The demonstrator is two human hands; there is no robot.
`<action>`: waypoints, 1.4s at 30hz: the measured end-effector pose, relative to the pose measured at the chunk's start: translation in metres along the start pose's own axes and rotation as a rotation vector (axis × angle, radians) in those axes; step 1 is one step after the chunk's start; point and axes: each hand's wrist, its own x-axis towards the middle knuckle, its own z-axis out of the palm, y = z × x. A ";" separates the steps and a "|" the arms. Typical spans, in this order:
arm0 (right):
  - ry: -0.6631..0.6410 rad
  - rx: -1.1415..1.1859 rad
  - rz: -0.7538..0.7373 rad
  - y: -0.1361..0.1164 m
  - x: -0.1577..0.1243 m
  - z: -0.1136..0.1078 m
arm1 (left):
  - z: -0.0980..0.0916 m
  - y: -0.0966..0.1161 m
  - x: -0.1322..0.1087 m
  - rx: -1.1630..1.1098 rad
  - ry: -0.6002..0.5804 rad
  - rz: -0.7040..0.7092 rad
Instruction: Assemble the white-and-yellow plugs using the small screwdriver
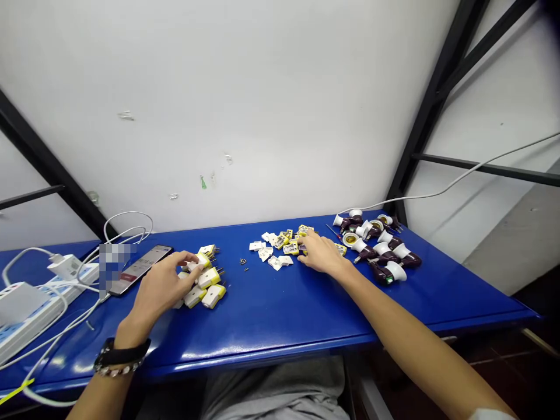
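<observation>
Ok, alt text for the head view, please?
Two bare hands on a blue table: the left hand touches a cluster of yellow-and-white plugs, the right hand a pile of plug parts. At right lie lamp sockets, at left a phone.

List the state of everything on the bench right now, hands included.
left hand: fingers resting on the assembled plugs.
right hand: flat on the plug parts, fingers extended.
assembled plugs: closed, clustered, pins out.
plug parts: loose, scattered.
screws: loose, untouched.
lamp sockets: heaped on their sides.
phone: flat, screen up.
power strip: charger plugged in.
</observation>
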 end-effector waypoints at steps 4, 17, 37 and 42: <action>0.014 0.003 -0.023 -0.002 -0.001 0.004 | 0.006 0.020 -0.005 0.082 0.085 0.104; -0.010 0.173 -0.058 0.002 0.003 0.007 | 0.065 0.159 0.009 0.064 -0.173 0.713; -0.199 0.456 -0.437 -0.026 -0.018 0.001 | 0.057 0.118 -0.026 -0.310 -0.213 0.518; -0.204 0.457 -0.452 -0.027 -0.022 0.000 | 0.051 0.113 -0.026 -0.482 -0.277 0.487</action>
